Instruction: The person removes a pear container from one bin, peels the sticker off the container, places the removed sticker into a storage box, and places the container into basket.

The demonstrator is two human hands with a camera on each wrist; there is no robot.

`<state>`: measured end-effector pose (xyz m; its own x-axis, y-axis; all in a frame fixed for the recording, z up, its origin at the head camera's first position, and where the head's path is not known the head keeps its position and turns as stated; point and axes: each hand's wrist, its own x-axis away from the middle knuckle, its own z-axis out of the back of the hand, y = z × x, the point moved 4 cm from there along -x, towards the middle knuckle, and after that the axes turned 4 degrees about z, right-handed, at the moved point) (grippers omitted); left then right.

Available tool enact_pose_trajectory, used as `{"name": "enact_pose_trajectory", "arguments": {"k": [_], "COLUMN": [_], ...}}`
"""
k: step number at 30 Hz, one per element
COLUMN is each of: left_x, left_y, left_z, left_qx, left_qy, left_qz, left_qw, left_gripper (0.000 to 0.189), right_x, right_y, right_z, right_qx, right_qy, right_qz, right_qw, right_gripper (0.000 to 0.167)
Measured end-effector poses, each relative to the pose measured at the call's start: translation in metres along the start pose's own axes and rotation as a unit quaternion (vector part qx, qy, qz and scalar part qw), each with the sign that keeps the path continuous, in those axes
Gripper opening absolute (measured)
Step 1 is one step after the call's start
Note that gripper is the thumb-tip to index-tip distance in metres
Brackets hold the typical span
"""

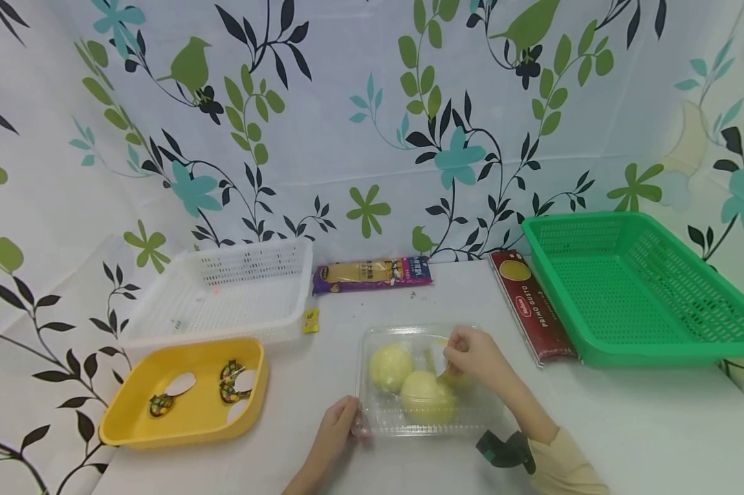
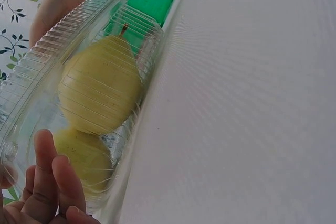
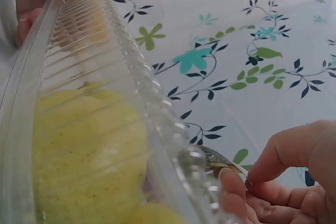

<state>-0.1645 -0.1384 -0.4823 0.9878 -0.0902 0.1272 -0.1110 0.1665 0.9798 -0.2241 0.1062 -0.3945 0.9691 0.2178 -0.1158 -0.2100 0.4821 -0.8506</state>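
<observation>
In the middle of the table stands a clear plastic box with yellow-green pears inside. My left hand holds the box at its near left corner; in the left wrist view its fingers lie against the ribbed side. Over the right part of the box, my right hand pinches a thin patterned label with a pale edge between thumb and fingertips. The label overlaps the box's beaded rim in the right wrist view. One pear shows its stem through the ribbed wall.
A yellow tray at the left holds small patterned pieces and white ovals. Behind it sits a white basket, beside a small yellow packet. A purple noodle packet lies at the back; a red packet leans by the green basket.
</observation>
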Motion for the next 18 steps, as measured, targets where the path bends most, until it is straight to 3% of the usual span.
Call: {"name": "enact_pose_trajectory", "arguments": {"k": [9,18], "left_x": [-0.0004,-0.0022], "left_y": [-0.0005,-0.0009], "left_z": [-0.0006,-0.0001], "left_qx": [-0.001,-0.013], "left_qy": [0.004,0.0], "left_qz": [0.024,0.031], "left_qw": [0.9997,0.9994], "left_gripper": [0.032,0.031], "right_x": [-0.0035,-0.0028], "right_y": [0.003,0.003], "right_z": [0.0005,0.0005], "right_qx": [-0.072,-0.051], "right_qy": [0.001,-0.007], "right_qz": [0.032,0.023], "right_qw": [0.9969,0.9984], "right_gripper": [0.01,0.004]}}
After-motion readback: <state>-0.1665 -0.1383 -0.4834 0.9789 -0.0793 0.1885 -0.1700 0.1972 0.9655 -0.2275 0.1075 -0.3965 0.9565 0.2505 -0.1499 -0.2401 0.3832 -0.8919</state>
